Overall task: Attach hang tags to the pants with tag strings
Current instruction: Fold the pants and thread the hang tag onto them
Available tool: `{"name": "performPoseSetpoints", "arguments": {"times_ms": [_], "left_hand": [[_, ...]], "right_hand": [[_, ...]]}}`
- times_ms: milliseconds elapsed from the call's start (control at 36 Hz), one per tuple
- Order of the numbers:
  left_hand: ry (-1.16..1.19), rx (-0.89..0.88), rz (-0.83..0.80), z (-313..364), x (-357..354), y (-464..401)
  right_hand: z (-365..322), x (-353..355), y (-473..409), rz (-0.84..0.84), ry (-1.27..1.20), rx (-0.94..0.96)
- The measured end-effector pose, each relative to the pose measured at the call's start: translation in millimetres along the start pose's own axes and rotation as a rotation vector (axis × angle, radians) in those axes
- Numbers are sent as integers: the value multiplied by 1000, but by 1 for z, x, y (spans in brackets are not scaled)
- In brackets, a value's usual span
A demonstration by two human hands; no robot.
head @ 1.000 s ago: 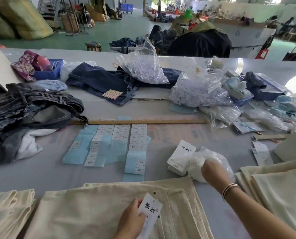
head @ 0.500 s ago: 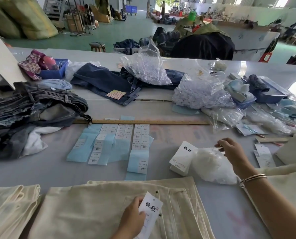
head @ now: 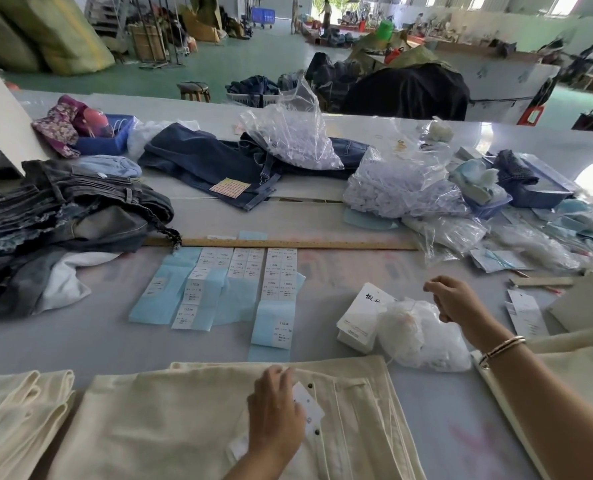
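Pressing a hang tag (head: 308, 407) onto cream pants (head: 170, 424), left hand (head: 276, 415); right hand (head: 452, 299) pinched above string bag (head: 419, 336).

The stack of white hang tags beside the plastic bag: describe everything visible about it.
The stack of hang tags is a neat pile of white card rectangles, black characters printed near the top tag's far end. It lies flat on the grey table, angled away from the viewer. The bag of strings presses against its right side. Neither hand touches it.

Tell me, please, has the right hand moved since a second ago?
Yes. The right hand lifted off the bag of tag strings and now hovers beyond it, away from the stack of hang tags.
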State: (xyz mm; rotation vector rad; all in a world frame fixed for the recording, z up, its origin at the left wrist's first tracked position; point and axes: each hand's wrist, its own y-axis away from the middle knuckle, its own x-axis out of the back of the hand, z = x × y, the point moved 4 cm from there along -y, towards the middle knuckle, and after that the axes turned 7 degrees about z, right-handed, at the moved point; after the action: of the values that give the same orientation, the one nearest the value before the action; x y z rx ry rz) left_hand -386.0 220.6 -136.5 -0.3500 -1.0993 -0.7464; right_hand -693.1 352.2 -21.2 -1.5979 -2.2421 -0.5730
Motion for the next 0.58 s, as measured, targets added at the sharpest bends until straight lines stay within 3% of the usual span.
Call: {"name": "performPoseSetpoints", "arguments": {"times_ms": [83,139,333,528,583], "left_hand": [[189,-247,132,57,12,-19],[290,-317,88,98,16,-35],[289,-245,-26,196,11,-95],[178,-213,-28,211,-16,-125],[186,-224,-12,208,-24,-127]], "right_hand": [[0,-2,0,-12,4,0],[1,-2,0,-12,3,-1],[2,4,-1,-38,-57,-12],[5,1,8,-146,-169,-55],[4,9,7,-106,-296,-92]]}}
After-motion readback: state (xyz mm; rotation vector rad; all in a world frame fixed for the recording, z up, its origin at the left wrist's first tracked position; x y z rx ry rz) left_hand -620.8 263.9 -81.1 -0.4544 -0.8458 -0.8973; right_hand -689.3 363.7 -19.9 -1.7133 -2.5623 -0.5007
